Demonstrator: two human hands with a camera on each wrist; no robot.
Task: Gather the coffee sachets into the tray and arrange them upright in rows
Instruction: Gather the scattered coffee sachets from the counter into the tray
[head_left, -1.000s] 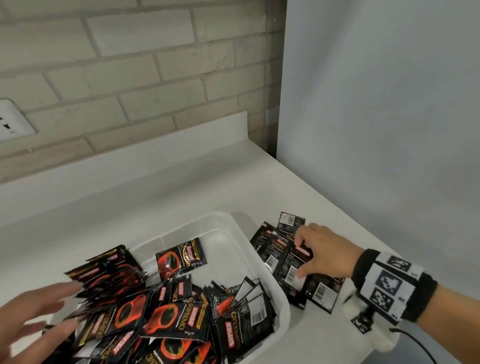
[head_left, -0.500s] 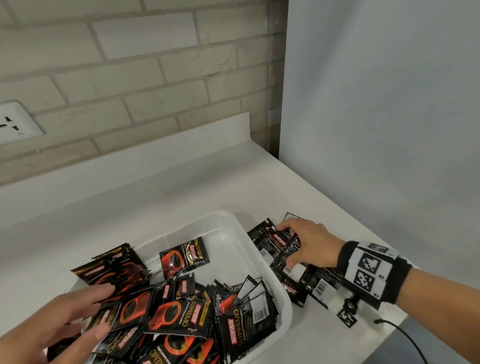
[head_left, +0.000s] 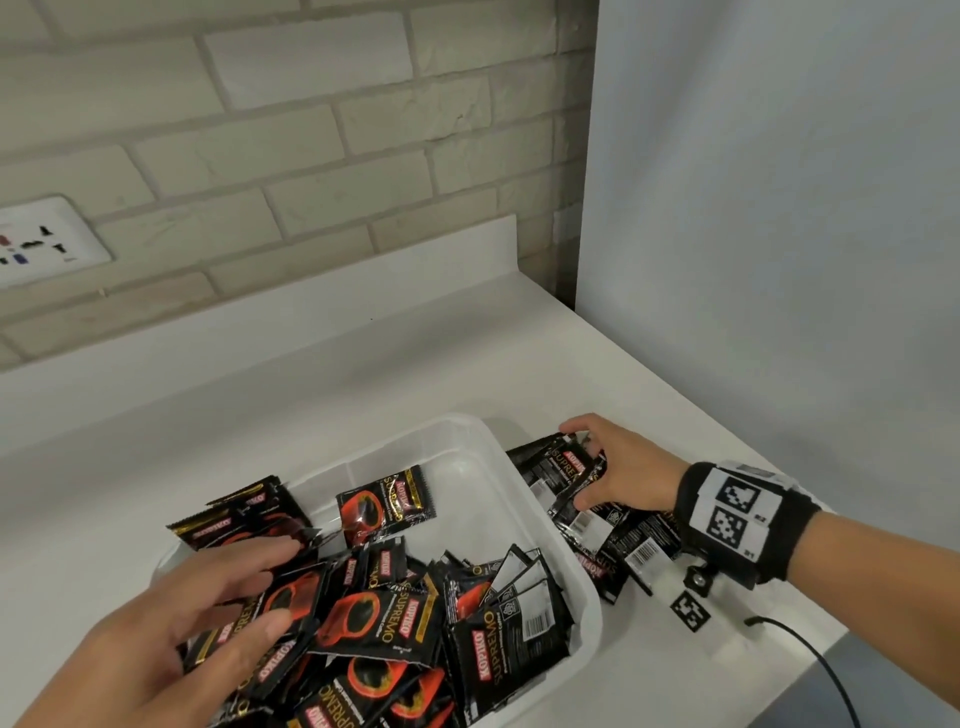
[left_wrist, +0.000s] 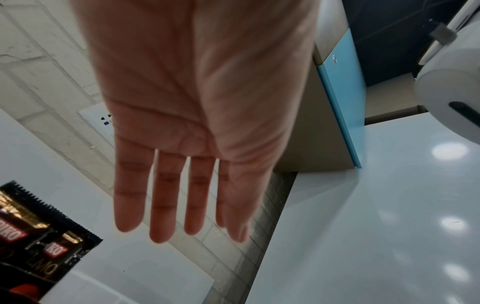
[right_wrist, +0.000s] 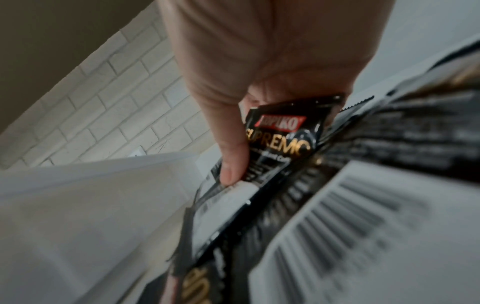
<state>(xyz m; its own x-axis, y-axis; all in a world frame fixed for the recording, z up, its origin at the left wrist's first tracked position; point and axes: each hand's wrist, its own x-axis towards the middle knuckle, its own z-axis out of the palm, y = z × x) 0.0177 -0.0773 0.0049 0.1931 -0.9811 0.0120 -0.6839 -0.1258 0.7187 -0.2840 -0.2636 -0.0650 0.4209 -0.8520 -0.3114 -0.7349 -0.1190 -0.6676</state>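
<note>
A translucent white tray (head_left: 524, 499) on the counter holds a jumbled heap of several black-and-red coffee sachets (head_left: 384, 618). My left hand (head_left: 208, 613) lies flat over the heap's left side, fingers straight (left_wrist: 161, 205), holding nothing. To the right of the tray a loose pile of sachets (head_left: 613, 540) lies on the counter. My right hand (head_left: 608, 467) is on that pile, thumb and fingers curled round a bunch of sachets (right_wrist: 280, 135) at its far end. A few sachets (head_left: 234, 514) hang over the tray's left rim.
The white counter (head_left: 363, 384) meets a brick wall with a socket (head_left: 36, 244) at the back, and a grey panel (head_left: 779, 208) closes the right side. A black cable (head_left: 810, 660) trails from my right wrist near the counter's front right edge.
My right hand slid left along the counter pile toward the tray and closed round a bunch of sachets. My left hand moved right and further onto the heap in the tray.
</note>
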